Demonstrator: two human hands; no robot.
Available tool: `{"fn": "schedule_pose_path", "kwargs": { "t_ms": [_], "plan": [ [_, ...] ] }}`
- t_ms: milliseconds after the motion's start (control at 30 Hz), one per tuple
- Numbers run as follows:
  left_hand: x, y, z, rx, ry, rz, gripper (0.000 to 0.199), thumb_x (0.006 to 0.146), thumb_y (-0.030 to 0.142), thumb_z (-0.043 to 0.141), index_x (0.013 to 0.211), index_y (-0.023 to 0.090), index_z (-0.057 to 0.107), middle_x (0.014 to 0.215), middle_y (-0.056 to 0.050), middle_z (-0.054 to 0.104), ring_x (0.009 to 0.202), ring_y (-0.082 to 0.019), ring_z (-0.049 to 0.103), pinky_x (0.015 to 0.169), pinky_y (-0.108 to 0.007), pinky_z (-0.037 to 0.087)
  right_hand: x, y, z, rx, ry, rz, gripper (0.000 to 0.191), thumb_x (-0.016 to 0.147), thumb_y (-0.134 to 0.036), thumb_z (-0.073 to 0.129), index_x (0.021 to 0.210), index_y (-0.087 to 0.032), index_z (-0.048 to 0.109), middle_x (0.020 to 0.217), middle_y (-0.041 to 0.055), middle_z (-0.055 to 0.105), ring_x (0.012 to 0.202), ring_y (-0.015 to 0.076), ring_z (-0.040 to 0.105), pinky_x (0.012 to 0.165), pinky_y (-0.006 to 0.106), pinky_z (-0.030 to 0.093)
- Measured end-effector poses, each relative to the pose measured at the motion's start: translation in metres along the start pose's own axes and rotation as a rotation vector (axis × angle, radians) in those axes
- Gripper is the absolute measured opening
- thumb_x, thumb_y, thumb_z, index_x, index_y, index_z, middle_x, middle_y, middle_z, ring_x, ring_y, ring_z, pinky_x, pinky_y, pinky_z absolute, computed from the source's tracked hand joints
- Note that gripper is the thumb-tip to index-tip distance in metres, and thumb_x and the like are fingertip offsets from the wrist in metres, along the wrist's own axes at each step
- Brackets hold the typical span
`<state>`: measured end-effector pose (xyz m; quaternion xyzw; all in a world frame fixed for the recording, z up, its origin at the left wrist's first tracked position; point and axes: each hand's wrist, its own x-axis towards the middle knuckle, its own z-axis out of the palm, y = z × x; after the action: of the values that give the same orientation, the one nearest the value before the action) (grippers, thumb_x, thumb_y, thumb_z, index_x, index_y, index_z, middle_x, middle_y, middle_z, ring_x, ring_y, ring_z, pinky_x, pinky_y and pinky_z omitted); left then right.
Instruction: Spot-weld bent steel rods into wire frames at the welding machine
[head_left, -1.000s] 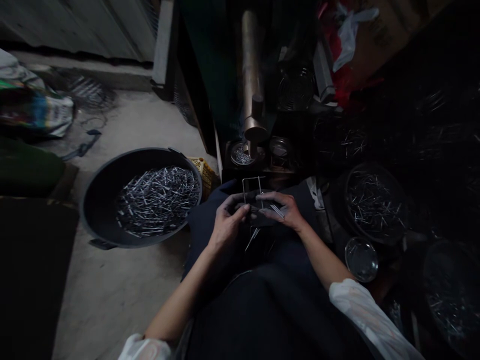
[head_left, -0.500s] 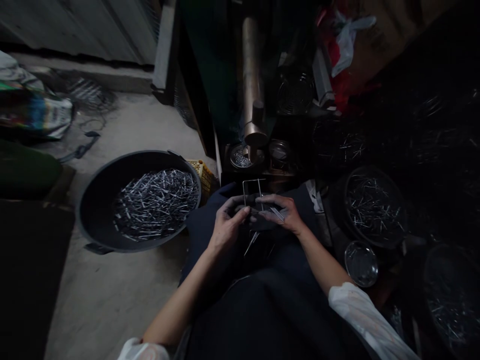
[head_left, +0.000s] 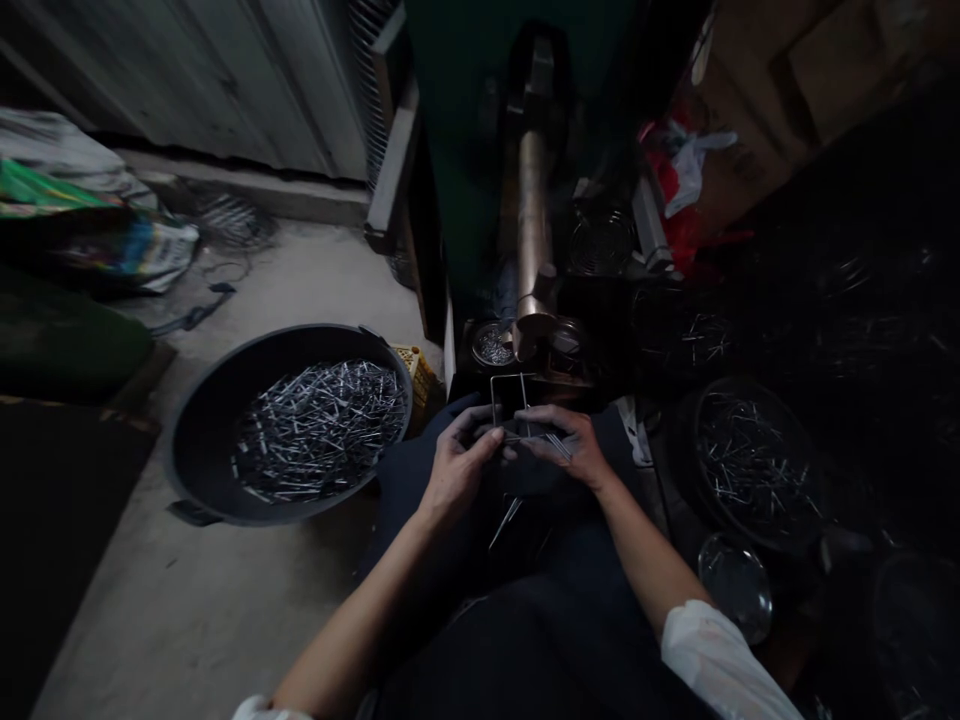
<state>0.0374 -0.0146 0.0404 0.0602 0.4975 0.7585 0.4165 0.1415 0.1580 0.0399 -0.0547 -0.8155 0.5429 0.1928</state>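
Both hands hold a bent wire frame [head_left: 494, 400] upright over my lap, below the metal arm of a machine. My left hand [head_left: 460, 458] pinches its left side between thumb and fingers. My right hand [head_left: 566, 445] grips the right side, and several thin metal rods [head_left: 556, 446] stick out between its fingers. The fingertips look dark with grime. A few more thin rods [head_left: 505, 524] lie on the dark cloth of my lap just below the hands. Exactly how the wires meet between the fingers is too dark to tell.
A large black basin [head_left: 176, 440] of short metal pieces stands left, by a yellow crate [head_left: 416, 375]. Ahead is a machine arm [head_left: 533, 200] with a small dish of bits [head_left: 492, 345]. To the right are a dark tub of wire pieces [head_left: 750, 460] and a clear round dish [head_left: 735, 585].
The view has tilted up and shifted left, so the surroundings sit lower and further right. Both hands keep their hold on the wire frame with little visible change.
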Motion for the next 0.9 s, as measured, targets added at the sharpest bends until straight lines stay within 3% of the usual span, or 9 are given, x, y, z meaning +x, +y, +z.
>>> {"fn": "schedule_pose_path", "kwargs": {
  "t_ms": [733, 900],
  "plan": [
    [0.009, 0.019, 0.008, 0.024, -0.013, 0.074, 0.047, 0.077, 0.033, 0.080, 0.115, 0.013, 0.061, 0.071, -0.002, 0.070, 0.060, -0.013, 0.066, 0.057, -0.021, 0.053, 0.018, -0.003, -0.002, -0.001, 0.006, -0.079, 0.034, 0.085, -0.030, 0.079, 0.118, -0.028, 0.073, 0.116, 0.0051, 0.076, 0.108, 0.0225, 0.072, 0.097, 0.035, 0.055],
    [0.012, 0.017, 0.004, 0.020, -0.030, 0.083, 0.047, 0.077, 0.035, 0.081, 0.114, 0.015, 0.061, 0.076, -0.002, 0.071, 0.061, -0.014, 0.068, 0.057, -0.023, 0.055, 0.019, -0.005, -0.001, 0.015, 0.004, -0.052, 0.031, 0.086, -0.032, 0.078, 0.116, -0.028, 0.073, 0.112, 0.0051, 0.076, 0.104, 0.0221, 0.072, 0.092, 0.034, 0.056]
  ]
}}
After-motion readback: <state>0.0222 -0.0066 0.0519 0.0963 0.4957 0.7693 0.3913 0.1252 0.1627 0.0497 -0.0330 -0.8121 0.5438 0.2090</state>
